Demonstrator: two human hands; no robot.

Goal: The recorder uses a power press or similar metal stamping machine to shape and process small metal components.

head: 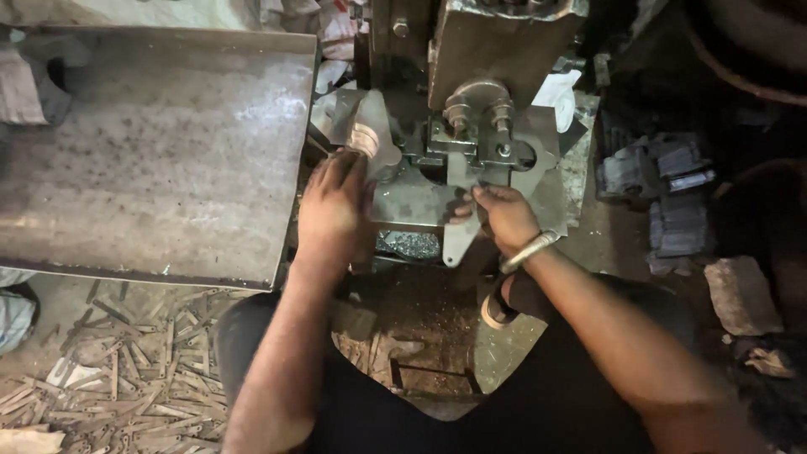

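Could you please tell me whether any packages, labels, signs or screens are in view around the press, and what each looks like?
No label, sign or screen shows clearly in this view.
Possible packaging: crumpled white and red wrapping at the top edge behind the press; too blurred to be sure.
Possible packaging: pale crumpled bag or cloth at the left edge on the floor; kind uncertain.

Dim workshop light. Soft glare on the steel sheet [168,143] at upper left. Right side and lower edge sink into deep shadow. Slight softness overall, corners darker.
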